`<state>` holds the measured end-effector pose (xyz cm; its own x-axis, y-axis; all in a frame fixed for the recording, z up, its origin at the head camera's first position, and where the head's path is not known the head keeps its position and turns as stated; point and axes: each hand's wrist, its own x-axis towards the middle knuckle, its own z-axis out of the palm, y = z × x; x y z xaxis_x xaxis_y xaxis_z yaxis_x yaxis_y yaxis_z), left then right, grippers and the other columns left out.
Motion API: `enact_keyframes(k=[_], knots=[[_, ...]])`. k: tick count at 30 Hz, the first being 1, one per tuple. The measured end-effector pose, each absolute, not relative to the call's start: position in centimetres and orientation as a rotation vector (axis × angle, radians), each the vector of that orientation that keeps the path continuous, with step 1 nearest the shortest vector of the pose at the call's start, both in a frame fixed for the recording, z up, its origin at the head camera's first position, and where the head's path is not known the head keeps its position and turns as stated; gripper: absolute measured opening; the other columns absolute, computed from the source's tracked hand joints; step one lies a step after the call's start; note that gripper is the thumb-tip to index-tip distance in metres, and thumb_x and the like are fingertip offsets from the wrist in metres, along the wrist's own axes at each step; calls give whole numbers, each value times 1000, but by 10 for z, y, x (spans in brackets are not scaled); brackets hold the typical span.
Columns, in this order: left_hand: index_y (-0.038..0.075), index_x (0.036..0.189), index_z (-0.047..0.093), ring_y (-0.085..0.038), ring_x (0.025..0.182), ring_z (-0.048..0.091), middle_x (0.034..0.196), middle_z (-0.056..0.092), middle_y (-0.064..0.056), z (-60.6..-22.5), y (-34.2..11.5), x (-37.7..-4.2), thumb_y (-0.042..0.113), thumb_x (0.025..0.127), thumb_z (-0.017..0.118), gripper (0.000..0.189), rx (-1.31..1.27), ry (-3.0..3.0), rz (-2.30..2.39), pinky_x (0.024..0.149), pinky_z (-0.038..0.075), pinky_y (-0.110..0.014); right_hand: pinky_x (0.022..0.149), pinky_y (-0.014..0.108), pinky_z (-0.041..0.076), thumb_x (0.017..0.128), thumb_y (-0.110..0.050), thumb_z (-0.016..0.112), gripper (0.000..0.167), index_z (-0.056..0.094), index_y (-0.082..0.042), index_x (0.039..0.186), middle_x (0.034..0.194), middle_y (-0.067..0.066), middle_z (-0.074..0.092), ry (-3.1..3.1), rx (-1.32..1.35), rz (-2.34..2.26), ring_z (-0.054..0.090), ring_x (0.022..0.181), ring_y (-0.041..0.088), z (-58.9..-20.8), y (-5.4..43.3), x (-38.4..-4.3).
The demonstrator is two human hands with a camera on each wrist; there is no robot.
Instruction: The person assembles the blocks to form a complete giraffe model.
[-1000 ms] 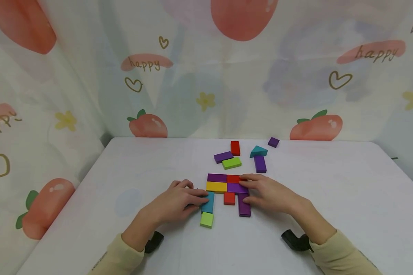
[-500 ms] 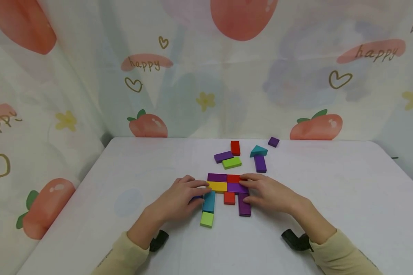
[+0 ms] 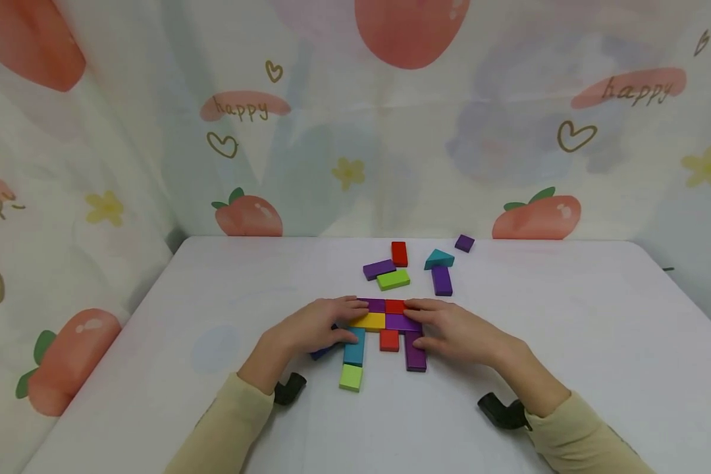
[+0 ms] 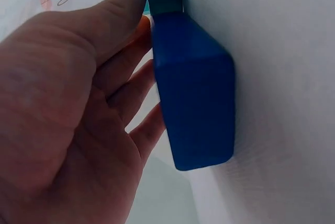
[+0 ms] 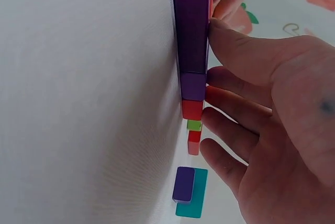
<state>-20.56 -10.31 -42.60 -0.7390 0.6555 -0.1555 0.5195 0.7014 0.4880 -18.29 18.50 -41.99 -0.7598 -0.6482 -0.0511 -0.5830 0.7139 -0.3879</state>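
Note:
Flat wooden blocks lie together between the hands in the head view. My left hand (image 3: pixel 314 326) rests on their left side, its fingers over the yellow block (image 3: pixel 370 322) and a purple block (image 3: pixel 376 305), its thumb on the teal block (image 3: pixel 353 353). Partly hidden under that hand is a dark blue block (image 4: pixel 196 109). My right hand (image 3: pixel 465 330) touches the right side: fingertips on the red block (image 3: pixel 394 307) and a purple one (image 3: pixel 400 322), thumb on the lengthwise purple block (image 3: pixel 415 357). A small red block (image 3: pixel 389 340) sits between, and a green block (image 3: pixel 351 378) ends the teal column.
Behind the group lie loose blocks: a red one (image 3: pixel 399 254), a purple one (image 3: pixel 379 269), a green one (image 3: pixel 394 280), a teal triangle (image 3: pixel 439 259), and purple ones, including a small one (image 3: pixel 465 243). A patterned curtain (image 3: pixel 415 145) hangs behind the white table (image 3: pixel 124 395).
My left hand has shifted rightward and away from me, from the teal block onto the yellow and purple ones. More of the blue block shows. My right hand keeps its place on the blocks.

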Motion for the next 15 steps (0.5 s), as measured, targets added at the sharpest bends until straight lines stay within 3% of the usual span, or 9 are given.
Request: enact_keyframes(k=[15], knots=[[19, 148, 54, -20, 144, 37, 154, 47, 2, -426, -102, -205, 34, 96, 70, 56, 927, 2633, 575, 115, 35, -42, 106, 52, 42, 95, -27, 72, 57, 56, 0, 143, 152, 17, 46, 2767, -1009, -518, 42, 139, 38, -421, 182, -180]])
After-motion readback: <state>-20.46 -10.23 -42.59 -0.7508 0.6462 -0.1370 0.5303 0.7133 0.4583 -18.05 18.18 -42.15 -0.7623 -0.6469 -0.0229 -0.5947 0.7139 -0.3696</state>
